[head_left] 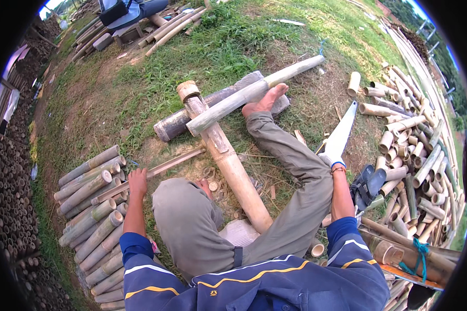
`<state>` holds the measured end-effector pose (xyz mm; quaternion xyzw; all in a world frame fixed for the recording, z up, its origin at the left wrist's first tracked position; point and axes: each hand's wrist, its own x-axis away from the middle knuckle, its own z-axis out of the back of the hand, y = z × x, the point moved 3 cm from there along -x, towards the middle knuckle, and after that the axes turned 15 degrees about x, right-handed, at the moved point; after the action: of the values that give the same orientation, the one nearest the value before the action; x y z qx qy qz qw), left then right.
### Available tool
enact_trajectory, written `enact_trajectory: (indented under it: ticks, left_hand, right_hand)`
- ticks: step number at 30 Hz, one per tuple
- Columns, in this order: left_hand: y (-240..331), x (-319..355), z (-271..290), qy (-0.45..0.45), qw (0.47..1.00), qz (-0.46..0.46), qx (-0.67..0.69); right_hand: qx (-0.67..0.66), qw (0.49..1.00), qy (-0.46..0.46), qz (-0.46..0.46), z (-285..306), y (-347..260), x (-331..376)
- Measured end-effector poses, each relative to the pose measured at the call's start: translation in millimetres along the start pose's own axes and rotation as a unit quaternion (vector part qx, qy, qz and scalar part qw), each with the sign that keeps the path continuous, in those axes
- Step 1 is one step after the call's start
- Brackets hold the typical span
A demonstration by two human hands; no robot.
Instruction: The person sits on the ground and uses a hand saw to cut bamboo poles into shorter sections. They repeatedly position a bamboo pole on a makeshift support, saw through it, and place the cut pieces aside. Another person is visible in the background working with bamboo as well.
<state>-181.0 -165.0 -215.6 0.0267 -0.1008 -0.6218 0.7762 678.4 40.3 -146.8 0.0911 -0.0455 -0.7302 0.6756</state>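
Note:
My left hand [138, 181] is closed around a long, flat wooden strip [176, 159], beside the stack of cut bamboo pieces on the left. On the right, my right hand [331, 159], in a white glove, grips a hand saw [342, 131] whose blade points forward and away. A grey-green bamboo pole [228, 106] lies across a thick, pale bamboo post [238, 181] that slants up from between my legs. My bare foot [267, 101] rests against the pole. Behind the post lies a dark bamboo log [172, 126].
Cut bamboo lengths are stacked [101, 228] at the left, and a loose pile [420, 155] covers the right. Black sandals [368, 184] lie by my right forearm. A grey stone block [280, 105] sits under the pole. Another person [124, 13] sits at the far left.

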Motion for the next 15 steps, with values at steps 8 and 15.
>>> enact_trajectory:
  ticks: [8, 15]
  left_hand:
    - [27, 29, 128, 0.169, 0.980, -0.097, -0.035]
    - [172, 13, 240, 0.237, 0.947, -0.218, -0.006]
  right_hand:
    - [-0.085, 0.981, 0.166, 0.054, 97, -60, 22]
    - [-0.381, 0.854, 0.186, 0.302, 265, -270, 123]
